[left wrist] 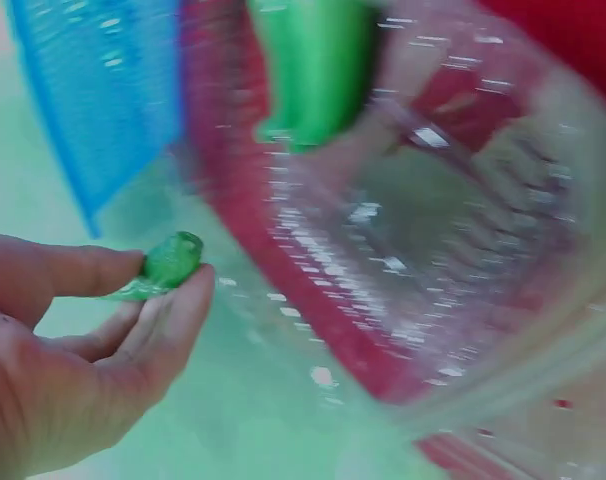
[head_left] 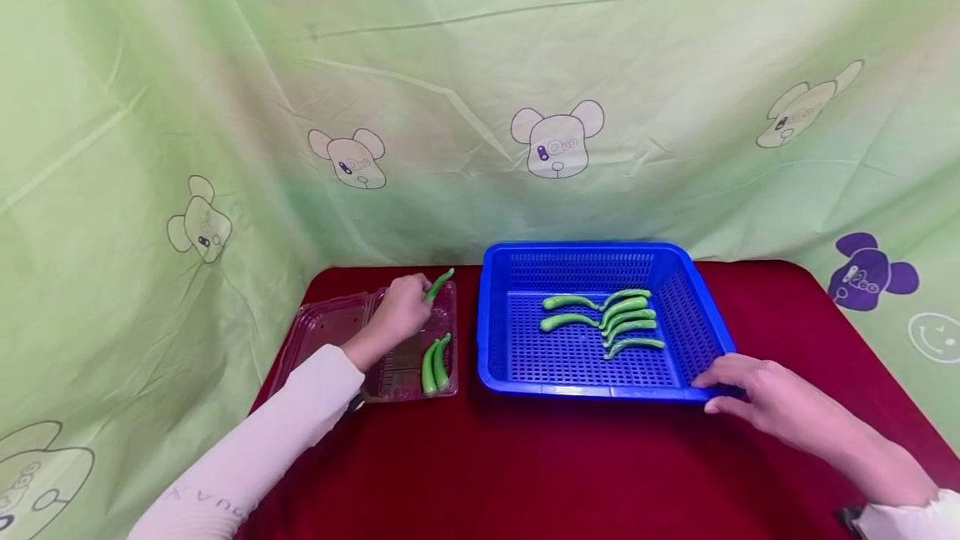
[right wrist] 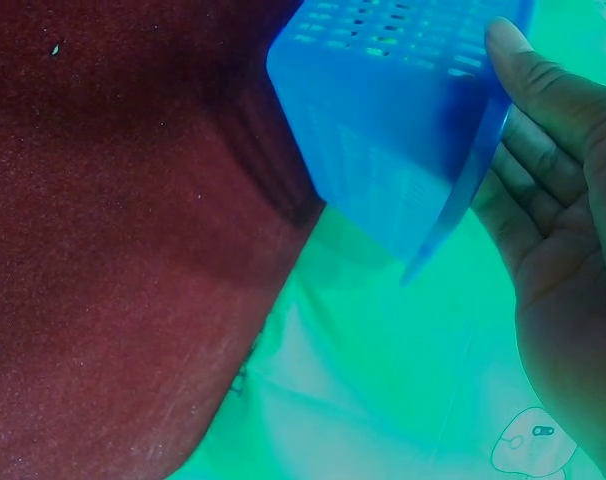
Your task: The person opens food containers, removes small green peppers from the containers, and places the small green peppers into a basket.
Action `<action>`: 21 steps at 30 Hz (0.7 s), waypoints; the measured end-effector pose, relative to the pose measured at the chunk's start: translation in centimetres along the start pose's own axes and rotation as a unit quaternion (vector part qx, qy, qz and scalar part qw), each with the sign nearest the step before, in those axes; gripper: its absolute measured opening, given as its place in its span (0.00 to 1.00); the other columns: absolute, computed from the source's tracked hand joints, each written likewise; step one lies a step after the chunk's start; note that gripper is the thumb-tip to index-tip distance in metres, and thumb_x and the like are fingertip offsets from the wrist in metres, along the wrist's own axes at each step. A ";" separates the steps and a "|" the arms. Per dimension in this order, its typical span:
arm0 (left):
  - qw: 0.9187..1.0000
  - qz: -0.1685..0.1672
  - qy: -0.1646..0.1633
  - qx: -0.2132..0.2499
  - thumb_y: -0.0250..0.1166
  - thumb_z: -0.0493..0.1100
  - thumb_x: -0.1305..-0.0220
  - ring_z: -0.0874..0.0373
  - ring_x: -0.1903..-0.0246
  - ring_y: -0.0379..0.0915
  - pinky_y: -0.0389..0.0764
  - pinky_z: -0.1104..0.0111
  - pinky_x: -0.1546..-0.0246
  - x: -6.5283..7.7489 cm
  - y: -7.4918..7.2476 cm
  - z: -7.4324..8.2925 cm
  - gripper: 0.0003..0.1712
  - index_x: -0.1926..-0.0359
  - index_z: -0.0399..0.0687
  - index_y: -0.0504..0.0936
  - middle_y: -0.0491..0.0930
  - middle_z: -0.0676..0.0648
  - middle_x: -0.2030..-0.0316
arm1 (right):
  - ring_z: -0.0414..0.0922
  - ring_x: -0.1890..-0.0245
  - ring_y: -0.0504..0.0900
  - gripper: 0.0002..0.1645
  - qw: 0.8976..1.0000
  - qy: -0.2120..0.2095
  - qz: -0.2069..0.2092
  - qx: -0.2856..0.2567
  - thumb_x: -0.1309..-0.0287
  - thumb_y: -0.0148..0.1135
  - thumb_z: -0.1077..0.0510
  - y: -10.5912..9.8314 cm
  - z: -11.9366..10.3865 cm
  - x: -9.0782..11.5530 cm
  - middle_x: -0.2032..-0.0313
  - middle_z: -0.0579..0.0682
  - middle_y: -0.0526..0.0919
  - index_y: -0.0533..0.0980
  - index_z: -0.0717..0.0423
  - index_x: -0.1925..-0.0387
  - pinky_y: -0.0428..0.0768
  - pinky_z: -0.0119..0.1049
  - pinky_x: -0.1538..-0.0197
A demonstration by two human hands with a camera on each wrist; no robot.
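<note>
My left hand [head_left: 401, 307] pinches a green pepper [head_left: 440, 282] between thumb and fingers, over the far part of a clear plastic clamshell box [head_left: 401, 357]. In the left wrist view, one end of that pepper [left wrist: 173, 260] pokes out between thumb and fingertips. Two more green peppers [head_left: 435, 365] lie side by side along the box's right side. My right hand [head_left: 757, 390] grips the near right corner of a blue plastic basket [head_left: 592, 392]; the right wrist view has the thumb and fingers on either side of its rim [right wrist: 473, 185].
Several green peppers [head_left: 630, 325] lie in two columns on the basket's perforated floor. The box's open lid [head_left: 322, 336] spreads to the left. A dark red cloth [head_left: 570, 465] covers the table, and a pale green curtain [head_left: 450, 65] with printed mouse heads hangs behind.
</note>
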State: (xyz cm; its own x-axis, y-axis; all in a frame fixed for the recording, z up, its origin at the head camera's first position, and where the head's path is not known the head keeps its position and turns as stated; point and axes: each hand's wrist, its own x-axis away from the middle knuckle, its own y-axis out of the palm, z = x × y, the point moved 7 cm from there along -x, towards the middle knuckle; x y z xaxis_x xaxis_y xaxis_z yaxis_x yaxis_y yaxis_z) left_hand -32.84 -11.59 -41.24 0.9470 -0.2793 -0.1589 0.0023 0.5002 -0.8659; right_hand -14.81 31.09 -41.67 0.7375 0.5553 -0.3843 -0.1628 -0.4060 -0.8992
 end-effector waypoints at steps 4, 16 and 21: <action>0.998 0.002 0.000 0.065 0.65 0.29 0.38 0.55 0.70 0.80 0.81 0.68 0.69 -1.3 -0.4 2.7 0.13 0.52 0.31 0.83 0.86 0.40 0.68 | 0.30 0.65 0.78 0.26 1.000 -0.001 0.008 0.004 0.67 0.84 0.62 -0.1 -0.2 0.2 0.65 0.30 0.80 0.84 0.39 0.62 0.69 0.11 0.58; 0.994 -0.001 0.071 0.086 0.67 0.31 0.36 0.51 0.61 0.84 0.86 0.64 0.56 -4.7 0.5 11.2 0.13 0.51 0.33 0.83 0.88 0.41 0.62 | 0.30 0.64 0.77 0.23 1.000 0.013 -0.008 0.011 0.60 0.83 0.60 -0.3 -0.4 0.0 0.64 0.29 0.80 0.84 0.39 0.60 0.69 0.12 0.59; 0.993 -0.013 0.102 0.065 0.66 0.32 0.35 0.52 0.59 0.84 0.85 0.63 0.55 -5.6 2.0 14.2 0.13 0.50 0.36 0.83 0.88 0.43 0.62 | 0.31 0.64 0.78 0.24 1.000 -0.002 0.007 0.010 0.63 0.83 0.61 -0.4 -0.7 0.0 0.65 0.31 0.81 0.84 0.40 0.61 0.69 0.12 0.58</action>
State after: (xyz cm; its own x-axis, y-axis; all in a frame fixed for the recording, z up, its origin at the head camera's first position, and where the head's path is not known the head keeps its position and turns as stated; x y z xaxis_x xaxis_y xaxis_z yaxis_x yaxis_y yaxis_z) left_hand -33.61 2.59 -35.32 0.8615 -0.4463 -0.2421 0.0794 0.5894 -0.8040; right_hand -14.32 30.72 -41.15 0.7320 0.5525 -0.3986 -0.1870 -0.3996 -0.8974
